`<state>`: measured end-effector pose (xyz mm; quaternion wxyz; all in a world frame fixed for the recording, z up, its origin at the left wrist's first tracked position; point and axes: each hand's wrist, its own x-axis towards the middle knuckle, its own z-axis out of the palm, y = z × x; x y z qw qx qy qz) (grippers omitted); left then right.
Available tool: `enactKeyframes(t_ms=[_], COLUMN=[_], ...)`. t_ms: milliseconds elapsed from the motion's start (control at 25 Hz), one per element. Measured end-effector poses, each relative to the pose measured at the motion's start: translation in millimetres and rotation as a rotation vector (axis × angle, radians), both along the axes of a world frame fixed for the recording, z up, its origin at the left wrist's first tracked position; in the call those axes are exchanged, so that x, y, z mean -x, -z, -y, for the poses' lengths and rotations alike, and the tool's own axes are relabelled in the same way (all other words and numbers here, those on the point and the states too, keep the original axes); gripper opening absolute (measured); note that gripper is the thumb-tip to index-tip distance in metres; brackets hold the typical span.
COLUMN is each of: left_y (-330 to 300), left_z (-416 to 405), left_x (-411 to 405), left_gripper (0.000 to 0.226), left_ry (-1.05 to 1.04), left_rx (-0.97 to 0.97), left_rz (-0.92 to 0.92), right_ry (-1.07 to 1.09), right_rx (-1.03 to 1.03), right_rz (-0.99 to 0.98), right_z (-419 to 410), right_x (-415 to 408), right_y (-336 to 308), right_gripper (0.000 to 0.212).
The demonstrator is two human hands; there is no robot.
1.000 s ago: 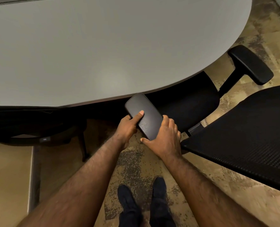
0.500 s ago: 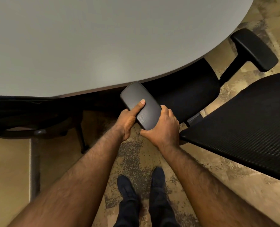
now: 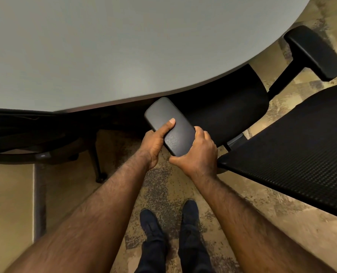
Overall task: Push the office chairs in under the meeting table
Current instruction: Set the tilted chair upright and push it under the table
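Over the last second the chair [image 3: 228,113] has slid further in: more of its seat now sits under the counter [image 3: 124,46] rim, and the near armrest [image 3: 170,126] has closed up to the edge, its far tip just at or touching the rim, hard to tell which from this angle. The grip hasn't changed. Means the push is working and this chair is close to home, judged nearly done; the armrest looks about level with the counter edge, so it may catch there rather than pass under.

Left to right:
- second chair [image 3: 25,134], far left, dark frame mostly tucked under the counter, one leg showing on the floor; looks already pushed in
- left hand [image 3: 156,141] grasping the near armrest from its left side, thumb laid across the top
- right hand [image 3: 199,154] wrapped round the armrest's near end, fingers curled over the right edge, thumb underneath
- chair seat partly under the counter, mesh back [image 3: 301,154] well out to the right, angled toward the person
- far armrest [image 3: 314,54] still clear of the counter, out over the carpet

Counts: chairs 2 seen, maybe more out of frame; armrests 2 on the held chair; counter 1; hands 2, both on the same armrest; shoes [image 3: 171,227] 2, standing just behind the hands
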<state>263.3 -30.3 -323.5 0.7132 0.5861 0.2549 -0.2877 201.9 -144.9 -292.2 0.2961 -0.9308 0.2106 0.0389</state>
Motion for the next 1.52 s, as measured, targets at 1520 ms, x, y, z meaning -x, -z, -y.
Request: enactKeyframes(t_ms=[1520], left_y=[-93.2], left_z=[-52.8], left_x=[33.0], left_gripper=[0.083], left_ry=[0.543], left_rx=[-0.732], left_rz=[0.659], right_ry=[-0.189], right_rx=[0.024], right_rz=[0.221], right_z=[32.4], right_x=[11.3], right_y=[-95.6], right_gripper=[0.075])
